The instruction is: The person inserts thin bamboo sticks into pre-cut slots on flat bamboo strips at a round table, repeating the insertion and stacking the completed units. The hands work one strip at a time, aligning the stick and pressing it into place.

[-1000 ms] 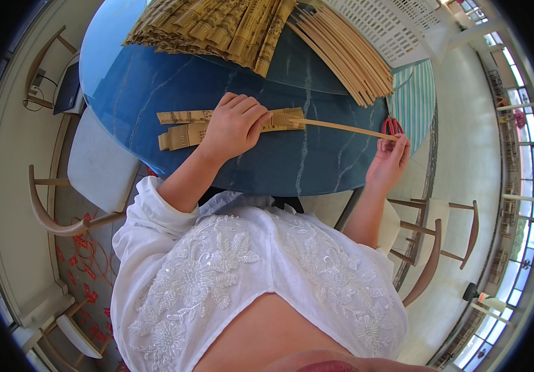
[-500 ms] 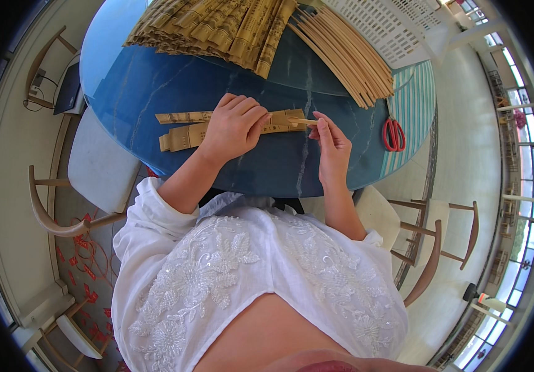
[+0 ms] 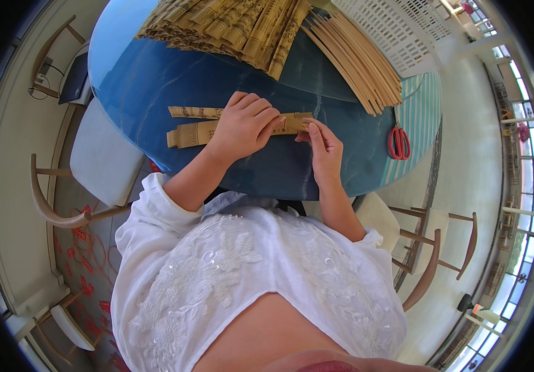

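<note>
My left hand [image 3: 242, 127] lies closed over long, flat brown paper sleeves with printed patterns, its thumb pressing on one. Two strip ends stick out to its left: a mottled one [image 3: 192, 112] and a plain folded one [image 3: 186, 136]. How they run beneath the hand is hidden. My right hand [image 3: 326, 149] pinches the right end of the brown paper sleeve [image 3: 292, 124] between thumb and fingers. Whether a thin stick is also in that pinch cannot be made out. A fanned pile of bamboo-patterned sleeves [image 3: 230, 31] lies beyond, beside a bundle of pale wooden sticks [image 3: 357, 62].
Red-handled scissors [image 3: 398, 144] rest at the right, by a striped strip [image 3: 425, 118] along the edge of the blue marbled table [image 3: 137, 93]. A white perforated basket [image 3: 397, 31] stands at the far right. Chairs flank the table, with a pale seat [image 3: 102, 152] at left.
My right hand has moved left against the sleeve's end, and the pale thin stick it held there no longer shows. My left hand keeps its grip. The whole view has shifted slightly.
</note>
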### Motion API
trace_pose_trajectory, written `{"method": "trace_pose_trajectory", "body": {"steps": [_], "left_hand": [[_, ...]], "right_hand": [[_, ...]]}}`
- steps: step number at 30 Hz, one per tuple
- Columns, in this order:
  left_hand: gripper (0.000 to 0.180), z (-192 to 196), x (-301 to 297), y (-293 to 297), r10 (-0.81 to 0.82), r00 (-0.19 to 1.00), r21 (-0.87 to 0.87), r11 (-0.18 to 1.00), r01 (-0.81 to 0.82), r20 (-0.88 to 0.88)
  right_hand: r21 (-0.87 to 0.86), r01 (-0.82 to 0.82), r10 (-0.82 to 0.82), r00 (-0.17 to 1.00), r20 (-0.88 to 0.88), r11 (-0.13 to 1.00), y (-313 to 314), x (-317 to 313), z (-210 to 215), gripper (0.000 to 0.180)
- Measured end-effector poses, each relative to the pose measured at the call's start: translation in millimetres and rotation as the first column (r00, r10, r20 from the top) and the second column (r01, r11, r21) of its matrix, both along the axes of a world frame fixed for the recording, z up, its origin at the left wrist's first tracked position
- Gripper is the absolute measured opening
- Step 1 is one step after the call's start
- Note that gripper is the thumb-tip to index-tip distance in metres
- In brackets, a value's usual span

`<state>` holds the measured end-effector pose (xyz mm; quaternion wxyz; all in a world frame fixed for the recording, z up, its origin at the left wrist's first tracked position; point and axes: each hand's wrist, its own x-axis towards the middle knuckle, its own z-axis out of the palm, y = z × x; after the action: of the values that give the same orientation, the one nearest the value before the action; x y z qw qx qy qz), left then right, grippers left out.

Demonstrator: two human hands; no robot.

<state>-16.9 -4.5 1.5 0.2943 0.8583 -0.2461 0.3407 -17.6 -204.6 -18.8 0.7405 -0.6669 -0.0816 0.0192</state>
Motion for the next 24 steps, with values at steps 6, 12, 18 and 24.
{"method": "trace_pose_trajectory", "body": {"steps": [6,12,18,24], "left_hand": [[0.023,12.2,-0.7,15.8,0.398,0.899,-0.197,0.91,-0.364,0.181],[0.022,-2.6,2.3,45.1,0.395,0.884,-0.584,0.666,-0.463,-0.251],[0.019,-15.7,-14.0,56.3,-0.156,0.916,-0.834,0.489,-0.254,-0.371],[0.018,-15.9,-34.4,70.5,-0.305,0.854,-0.846,0.47,-0.25,-0.422]], "right_hand": [[0.428,0.214,-0.147,0.972,-0.185,0.878,-26.4,15.7,-5.9,0.023],[0.51,0.308,-0.222,0.949,-0.222,0.804,-28.8,18.4,-2.5,0.022],[0.491,0.341,-0.265,0.939,-0.22,0.802,-29.1,20.5,-3.5,0.02],[0.429,0.404,-0.386,0.913,-0.132,0.808,-27.2,24.0,-6.0,0.016]]}}
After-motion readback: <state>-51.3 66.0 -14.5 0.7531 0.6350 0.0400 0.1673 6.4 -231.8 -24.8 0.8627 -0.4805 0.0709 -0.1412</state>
